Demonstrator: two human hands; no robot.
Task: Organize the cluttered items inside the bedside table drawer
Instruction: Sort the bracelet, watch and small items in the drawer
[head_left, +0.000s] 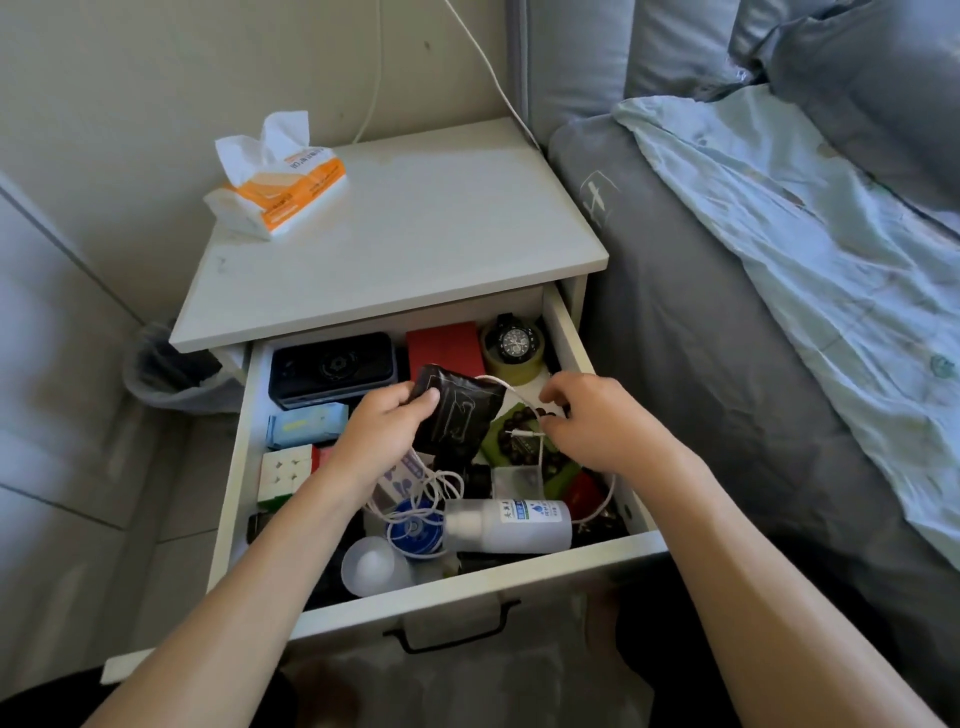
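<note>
The white bedside table drawer (467, 584) stands pulled out, full of mixed items. My left hand (382, 434) grips a black foil packet (457, 415) lifted over the drawer's middle. My right hand (592, 418) pinches a thin white cable (540, 452) that loops over a green box of dark beads (519, 441). More of the cable lies tangled around a blue round case (413, 530) beside a clear spray bottle (511, 525). A black speaker (332, 366), a red box (444, 348), and a watch on a tape roll (514, 345) sit at the back.
A puzzle cube (283, 470), a pale blue box (306, 423) and a white dome lid (371, 566) fill the drawer's left and front. A tissue pack (280, 195) lies on the table top (405, 234). The bed (753, 312) borders the right; a bin (166, 371) stands left.
</note>
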